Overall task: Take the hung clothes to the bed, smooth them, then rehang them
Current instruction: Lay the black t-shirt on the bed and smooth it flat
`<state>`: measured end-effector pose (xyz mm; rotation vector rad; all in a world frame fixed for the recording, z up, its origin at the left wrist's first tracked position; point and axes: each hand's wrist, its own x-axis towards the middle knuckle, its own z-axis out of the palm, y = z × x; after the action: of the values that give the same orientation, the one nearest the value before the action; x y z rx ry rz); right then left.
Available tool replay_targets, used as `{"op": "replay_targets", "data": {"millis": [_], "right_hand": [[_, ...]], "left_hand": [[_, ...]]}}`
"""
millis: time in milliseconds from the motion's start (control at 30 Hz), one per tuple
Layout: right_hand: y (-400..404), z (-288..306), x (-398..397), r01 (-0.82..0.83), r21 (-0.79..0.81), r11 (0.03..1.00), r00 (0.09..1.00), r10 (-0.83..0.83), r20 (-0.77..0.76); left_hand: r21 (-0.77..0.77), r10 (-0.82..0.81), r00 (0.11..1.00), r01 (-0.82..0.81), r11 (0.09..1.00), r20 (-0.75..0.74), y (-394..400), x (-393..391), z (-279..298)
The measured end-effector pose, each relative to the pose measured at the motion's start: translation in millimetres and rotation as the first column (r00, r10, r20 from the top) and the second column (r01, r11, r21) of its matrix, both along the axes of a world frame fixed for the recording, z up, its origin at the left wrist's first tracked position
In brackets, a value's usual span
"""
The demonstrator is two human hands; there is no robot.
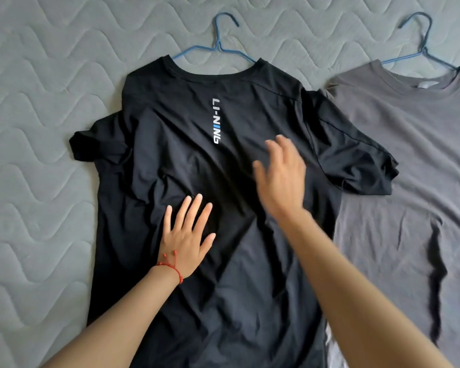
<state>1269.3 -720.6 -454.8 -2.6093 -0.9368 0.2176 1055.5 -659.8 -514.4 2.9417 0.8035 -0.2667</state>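
Black shirt [223,168] under flat hands

A single head-worn wide-angle view looks steeply down, close over the grey quilted mattress [37,128], facing toward twelve o'clock; forearms enter from six o'clock.

Left hand [187,239] flat, fingers spread; right hand [282,179] blurred, fingers loose

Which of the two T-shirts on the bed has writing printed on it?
The black T-shirt, under both hands, carries white lettering running down below its collar. The grey T-shirt to its right is plain, with no print showing.
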Motion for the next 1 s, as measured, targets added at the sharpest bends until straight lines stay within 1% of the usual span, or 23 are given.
{"op": "replay_targets", "data": {"millis": [67,133,167,267,333,400,433,467,533,567,633,667,700,733,800,833,867,933,967,1000], "right_hand": [[24,-15,-37,-0.122,0.011,0.992,0.99,0.123,-0.066],[35,-33,-62,-0.175,-0.004,0.985,0.978,0.173,-0.119],[36,-42,-70,-0.187,-0.03,0.982,0.977,0.183,-0.111],[31,-63,-77,-0.191,-0.107,0.976,0.982,0.189,-0.026],[30,-68,-76,-0.181,-0.103,0.978,0.983,0.183,0.012],[31,-68,-76,-0.168,-0.092,0.981,0.984,0.172,0.036],[31,-68,-75,-0.165,-0.088,0.982,0.984,0.169,0.046],[31,-68,-75,-0.162,-0.083,0.983,0.985,0.166,0.052],[31,-69,-75,-0.152,-0.08,0.985,0.986,0.156,0.051],[31,-69,-75,-0.148,-0.081,0.986,0.987,0.152,0.051],[32,-69,-75,-0.148,-0.085,0.985,0.987,0.153,0.053],[32,-69,-75,-0.15,-0.09,0.985,0.986,0.155,0.054],[32,-69,-75,-0.153,-0.095,0.984,0.986,0.158,0.057],[33,-69,-75,-0.155,-0.1,0.983,0.985,0.161,0.06],[34,-69,-75,-0.153,-0.117,0.981,0.985,0.162,0.064],[34,-69,-76,-0.153,-0.126,0.98,0.985,0.162,0.066],[34,-70,-76,-0.152,-0.134,0.979,0.984,0.162,0.068],[35,-70,-76,-0.149,-0.145,0.978,0.984,0.161,0.075],[35,-71,-76,-0.147,-0.15,0.978,0.984,0.16,0.076],[36,-71,-77,-0.146,-0.155,0.977,0.984,0.159,0.077]], "left_hand": [[-0.051,0.006,0.996,-0.002,0.999,0.085,5,1,10],[-0.086,0.054,0.968,-0.034,0.996,0.244,16,1,25],[-0.094,0.101,0.94,-0.074,0.993,0.326,26,0,32],[-0.098,0.289,0.808,-0.28,0.955,0.513,77,-5,48],[-0.154,0.465,0.687,-0.465,0.872,0.558,121,-12,52],[-0.235,0.61,0.594,-0.587,0.775,0.525,162,-17,54],[-0.293,0.667,0.572,-0.612,0.735,0.478,178,-17,54],[-0.36,0.708,0.569,-0.612,0.704,0.417,192,-17,53],[-0.478,0.732,0.619,-0.571,0.668,0.284,213,-12,49],[-0.498,0.715,0.663,-0.554,0.667,0.221,220,-9,46],[-0.436,0.654,0.744,-0.548,0.714,0.135,228,-4,39],[-0.397,0.643,0.757,-0.557,0.729,0.118,231,-2,36],[-0.392,0.652,0.748,-0.566,0.726,0.127,234,-1,35],[-0.431,0.683,0.717,-0.576,0.695,0.143,237,0,34],[-0.524,0.767,0.615,-0.599,0.606,0.184,246,-5,37],[-0.539,0.817,0.533,-0.632,0.556,0.219,254,-11,39],[-0.55,0.867,0.429,-0.673,0.495,0.255,263,-18,40],[-0.562,0.944,0.195,-0.764,0.317,0.267,279,-36,45],[-0.534,0.965,0.111,-0.815,0.225,0.236,285,-45,46],[-0.477,0.98,0.064,-0.866,0.148,0.188,287,-52,46]]}}
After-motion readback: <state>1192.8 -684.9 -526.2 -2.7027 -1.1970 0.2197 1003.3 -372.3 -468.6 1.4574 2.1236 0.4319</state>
